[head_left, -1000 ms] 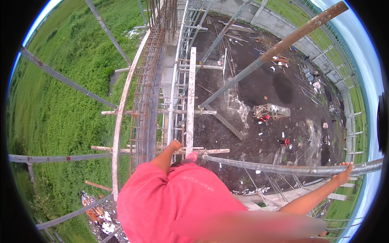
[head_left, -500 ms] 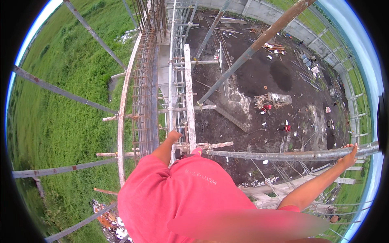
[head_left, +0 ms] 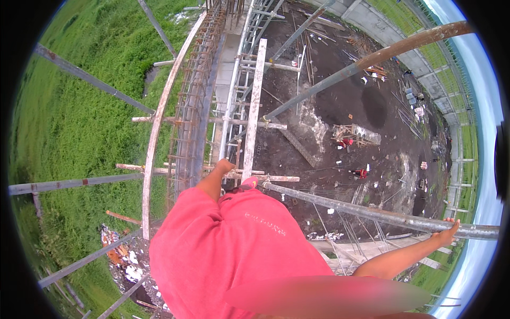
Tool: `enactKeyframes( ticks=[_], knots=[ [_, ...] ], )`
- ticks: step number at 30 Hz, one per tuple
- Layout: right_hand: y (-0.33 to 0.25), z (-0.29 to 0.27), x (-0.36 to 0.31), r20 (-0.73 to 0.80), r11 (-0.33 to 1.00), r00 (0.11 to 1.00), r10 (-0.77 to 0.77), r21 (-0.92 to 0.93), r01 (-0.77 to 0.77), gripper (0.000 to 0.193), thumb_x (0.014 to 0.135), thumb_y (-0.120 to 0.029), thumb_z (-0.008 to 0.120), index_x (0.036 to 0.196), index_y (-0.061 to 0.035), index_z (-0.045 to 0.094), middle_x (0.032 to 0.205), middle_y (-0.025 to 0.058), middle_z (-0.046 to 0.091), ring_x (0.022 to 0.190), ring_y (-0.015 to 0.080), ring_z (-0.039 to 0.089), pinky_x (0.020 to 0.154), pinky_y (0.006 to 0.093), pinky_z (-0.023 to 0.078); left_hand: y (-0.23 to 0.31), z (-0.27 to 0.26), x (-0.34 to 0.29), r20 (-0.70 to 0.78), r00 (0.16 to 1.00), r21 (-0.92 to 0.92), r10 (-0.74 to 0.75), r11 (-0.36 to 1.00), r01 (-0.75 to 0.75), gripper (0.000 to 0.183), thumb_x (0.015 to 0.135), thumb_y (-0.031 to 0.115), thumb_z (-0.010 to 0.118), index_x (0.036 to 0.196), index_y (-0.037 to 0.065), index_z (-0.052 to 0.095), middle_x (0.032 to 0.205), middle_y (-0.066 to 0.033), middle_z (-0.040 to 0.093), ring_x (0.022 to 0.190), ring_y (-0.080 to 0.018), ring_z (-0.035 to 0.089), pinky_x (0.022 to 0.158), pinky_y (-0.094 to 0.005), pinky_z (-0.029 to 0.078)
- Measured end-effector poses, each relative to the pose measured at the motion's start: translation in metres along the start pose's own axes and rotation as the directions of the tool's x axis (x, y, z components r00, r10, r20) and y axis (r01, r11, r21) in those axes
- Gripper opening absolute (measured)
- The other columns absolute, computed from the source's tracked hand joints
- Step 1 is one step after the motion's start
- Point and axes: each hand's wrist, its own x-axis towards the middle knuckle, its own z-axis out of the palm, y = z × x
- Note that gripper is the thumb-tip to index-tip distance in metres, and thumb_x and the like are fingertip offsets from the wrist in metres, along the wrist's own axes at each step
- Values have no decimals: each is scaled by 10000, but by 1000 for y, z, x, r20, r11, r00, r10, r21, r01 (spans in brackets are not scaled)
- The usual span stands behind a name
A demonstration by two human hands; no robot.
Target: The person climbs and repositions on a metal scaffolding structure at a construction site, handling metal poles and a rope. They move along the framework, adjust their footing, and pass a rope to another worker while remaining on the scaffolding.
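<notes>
High on a scaffold, my left hand (head_left: 227, 166) is closed at the near end of a long pale metal pipe (head_left: 230, 106) that runs away ahead of me. Out to the far right, the fingers of my right hand (head_left: 448, 232) wrap round a grey scaffold pipe (head_left: 340, 204) slanting across my right side. Between the two, a narrow whitish plank (head_left: 255, 101) stretches forward along the pale pipe. Part of a pink shoe (head_left: 249, 182) shows at the plank's near end, beside a short cross bar (head_left: 281, 178).
Left of the pale pipe lies a rusty rebar cage (head_left: 192, 101), edged by a curved wooden board (head_left: 160, 117). A thick rusty brace pipe (head_left: 372, 61) crosses at upper right. Far below are dark ground with people in red and scattered materials, green grass, and a concrete wall (head_left: 369, 21).
The whole view has tilted clockwise, so the right-hand pipe slants lower on the right. Both hands stay on the same pipes.
</notes>
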Motion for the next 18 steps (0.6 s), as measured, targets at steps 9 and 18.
enactKeyframes(
  ticks=[9,18],
  knots=[
    [2,1,5,31,1000,999,-13,12,13,418,863,-207,799,1101,80,609,917,145,685,780,235,675,692,368,588,8,-7,-8,37,996,-40,-77,996,78,602,756,469,721,1031,-66,733,1057,-288,715,1067,-398,694,933,-414,549],
    [9,-3,4,113,993,993,-39,115,26,403,826,-187,806,1090,42,606,833,146,679,652,235,685,568,354,571,56,-15,10,277,954,-270,-114,944,191,405,886,352,707,1183,88,630,1034,-58,634,827,-230,643,710,-472,553]
  ],
)
